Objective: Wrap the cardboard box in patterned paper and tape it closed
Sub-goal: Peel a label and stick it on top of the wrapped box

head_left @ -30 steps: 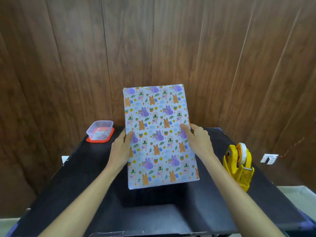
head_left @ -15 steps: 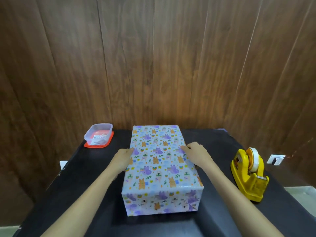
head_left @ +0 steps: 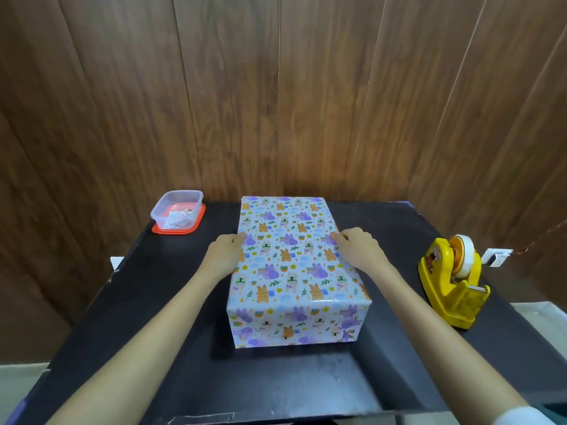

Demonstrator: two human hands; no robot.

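Head camera, looking down over a black table (head_left: pixel 153 348): two bare forearms reach in from the near edge, and a bit of white sleeve (head_left: pixel 518 417) shows at the near right corner. Between the arms, in the middle of the table, the wrapped box (head_left: pixel 291 271) lies flat on its broad face, its long sides running away from the viewer. Patterned paper (head_left: pixel 294 326), pale with purple and orange animals, covers every face that shows, and the near end is folded shut with a diagonal crease at its right corner.

The left hand (head_left: pixel 224 256) clasps the box's left long side about halfway along, thumb tip on the top edge; its other fingers are hidden against the side wall. The right hand (head_left: pixel 360 251) clasps the right long side opposite it, thumb on the top edge and fingers curled down over the side.

Right of the box and well apart from it, a yellow tape dispenser (head_left: pixel 454 283) stands near the table's right edge with a roll of tape (head_left: pixel 463 253) mounted in it. At the far left corner a clear plastic container (head_left: pixel 178 214) sits on a red lid (head_left: pixel 196 230), with some small pale item inside, too blurred to name. Behind the table rises a dark wood-panelled wall (head_left: pixel 276 87).
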